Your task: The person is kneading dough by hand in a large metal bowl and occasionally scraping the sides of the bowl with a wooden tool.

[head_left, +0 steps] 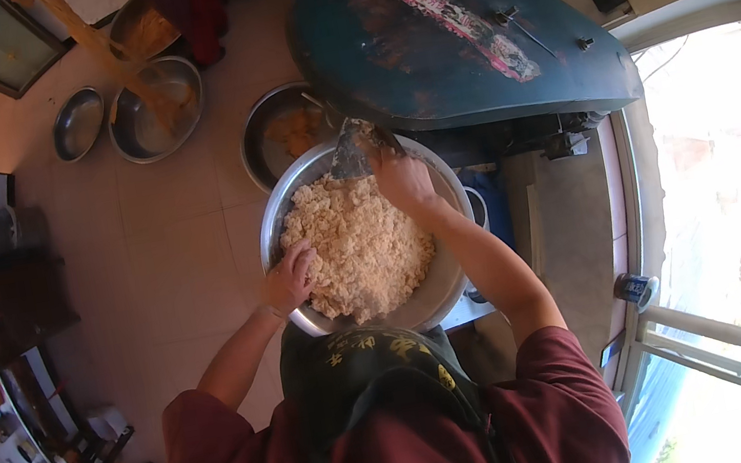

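Observation:
A large metal basin [454, 278] stands in front of me, filled with pale, crumbly dough [363, 243]. My left hand [290, 280] grips the basin's left rim, its fingers curled over the edge against the crumbs. At the far right of the basin, my right hand [405, 182] is closed around a flat, dark scraper [351, 152]. The scraper's wide blade lies over the far edge of the dough, smeared with residue. My right fingers partly hide its handle end.
A big teal machine housing [444, 30] overhangs the far right side. Beyond the basin sits another metal bowl [263, 156] with orange-brown contents. Further off on the tiled floor are more bowls [78, 126]. A bright window [726, 169] is at right, a cluttered shelf [37, 419] at left.

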### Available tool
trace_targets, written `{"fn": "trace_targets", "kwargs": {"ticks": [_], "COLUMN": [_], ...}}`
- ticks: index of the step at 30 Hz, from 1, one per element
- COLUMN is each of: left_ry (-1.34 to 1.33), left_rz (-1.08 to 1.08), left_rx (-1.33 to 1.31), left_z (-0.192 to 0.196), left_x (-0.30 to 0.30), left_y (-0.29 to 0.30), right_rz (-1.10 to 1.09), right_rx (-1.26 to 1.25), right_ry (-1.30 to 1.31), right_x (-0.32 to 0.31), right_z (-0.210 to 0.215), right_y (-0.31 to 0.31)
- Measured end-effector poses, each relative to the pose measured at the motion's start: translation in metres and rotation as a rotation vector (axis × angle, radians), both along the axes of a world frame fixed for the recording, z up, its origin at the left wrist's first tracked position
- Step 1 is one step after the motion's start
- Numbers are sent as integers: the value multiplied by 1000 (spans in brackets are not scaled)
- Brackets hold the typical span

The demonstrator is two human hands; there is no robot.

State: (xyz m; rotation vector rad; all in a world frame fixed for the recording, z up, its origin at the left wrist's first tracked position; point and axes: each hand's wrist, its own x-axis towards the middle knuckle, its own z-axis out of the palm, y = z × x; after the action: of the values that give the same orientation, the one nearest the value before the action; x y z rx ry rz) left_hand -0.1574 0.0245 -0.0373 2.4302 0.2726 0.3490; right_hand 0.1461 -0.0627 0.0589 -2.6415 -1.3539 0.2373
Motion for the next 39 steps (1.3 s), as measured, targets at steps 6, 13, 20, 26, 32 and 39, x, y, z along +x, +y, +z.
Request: {"fn": "trace_targets", "kwargs": {"ticks": [6,13,20,26,32,39], "left_ry": [25,-6,54,130,313,449], "left_rz": [0,58,59,-187,-1241,-1338], "left_rx": [-145,-184,381,-60,296,542], "left_z": [-1,57,65,56,20,-4], "left_x": [-3,86,234,203,165,123], "left_y": [-2,-11,26,-10,-149,-154], "right_rz": [-145,-87,-185,-290,-346,-292], "right_rx": [1,34,108,363,417,493], "right_ry": [129,-8,103,313,216,96], "right_x": [19,54,38,20,-28,-38], "right_z": [3,-37,21,19,-63,-85], "right_y": [14,-18,-53,-199,-257,-256]}}
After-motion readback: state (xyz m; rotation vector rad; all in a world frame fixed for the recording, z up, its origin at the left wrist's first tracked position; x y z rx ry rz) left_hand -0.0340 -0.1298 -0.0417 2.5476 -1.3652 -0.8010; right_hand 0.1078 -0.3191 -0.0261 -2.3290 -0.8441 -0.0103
